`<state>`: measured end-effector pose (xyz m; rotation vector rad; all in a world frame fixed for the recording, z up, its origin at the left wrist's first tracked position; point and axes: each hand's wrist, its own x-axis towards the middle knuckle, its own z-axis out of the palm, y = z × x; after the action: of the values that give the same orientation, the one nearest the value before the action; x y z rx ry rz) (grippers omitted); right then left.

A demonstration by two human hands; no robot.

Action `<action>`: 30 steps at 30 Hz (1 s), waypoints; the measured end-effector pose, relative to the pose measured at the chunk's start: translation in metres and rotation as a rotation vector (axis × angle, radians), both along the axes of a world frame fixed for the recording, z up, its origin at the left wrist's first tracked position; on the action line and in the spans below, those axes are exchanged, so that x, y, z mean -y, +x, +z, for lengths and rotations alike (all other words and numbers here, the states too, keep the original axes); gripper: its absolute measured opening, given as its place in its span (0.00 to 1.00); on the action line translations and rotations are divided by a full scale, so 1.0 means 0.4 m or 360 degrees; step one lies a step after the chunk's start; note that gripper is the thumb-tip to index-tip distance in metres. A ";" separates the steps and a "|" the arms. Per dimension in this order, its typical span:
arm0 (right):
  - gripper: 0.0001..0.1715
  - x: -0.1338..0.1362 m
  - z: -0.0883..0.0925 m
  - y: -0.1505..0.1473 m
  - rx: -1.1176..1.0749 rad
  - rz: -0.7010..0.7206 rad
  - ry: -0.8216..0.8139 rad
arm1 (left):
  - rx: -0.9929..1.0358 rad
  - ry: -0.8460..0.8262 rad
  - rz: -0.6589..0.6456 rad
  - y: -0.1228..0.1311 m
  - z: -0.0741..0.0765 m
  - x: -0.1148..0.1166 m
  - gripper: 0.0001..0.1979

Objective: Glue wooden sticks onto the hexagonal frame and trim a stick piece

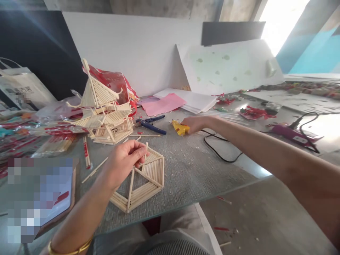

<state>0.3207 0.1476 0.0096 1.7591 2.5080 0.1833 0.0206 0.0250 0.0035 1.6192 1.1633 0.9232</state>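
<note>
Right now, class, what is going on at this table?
A person is building with thin wooden sticks. The left hand holds a flat six-sided stick frame by its upper edge, tilting it up from the table. The right hand reaches across to a yellow glue gun lying on the table, its black cord trailing toward the table edge. A finished stick pagoda stands behind the frame, with blue pliers and loose sticks beside it.
</note>
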 end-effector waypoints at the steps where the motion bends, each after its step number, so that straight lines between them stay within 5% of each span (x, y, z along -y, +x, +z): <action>1: 0.13 -0.001 -0.012 -0.001 -0.0001 0.0040 0.0017 | 0.0039 0.0025 0.0009 0.011 0.001 -0.004 0.10; 7: 0.12 0.034 -0.001 -0.002 -0.0008 0.0171 0.0276 | 0.0058 0.0200 0.0083 0.045 -0.009 -0.036 0.10; 12: 0.11 0.178 0.046 -0.062 -0.0508 0.0732 0.0613 | -0.0018 0.0426 0.0239 0.045 -0.038 -0.058 0.11; 17: 0.14 0.271 0.044 -0.114 -0.0713 0.0989 0.0373 | -0.0143 0.0530 0.0217 0.037 -0.055 -0.061 0.12; 30: 0.15 0.276 0.021 -0.113 -0.0668 0.1053 0.0280 | -0.0380 0.0721 0.0282 0.037 -0.049 -0.047 0.12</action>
<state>0.2753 0.0372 0.0179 1.0123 3.3992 0.0711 0.0352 0.0436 -0.0161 2.0569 1.3437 1.1959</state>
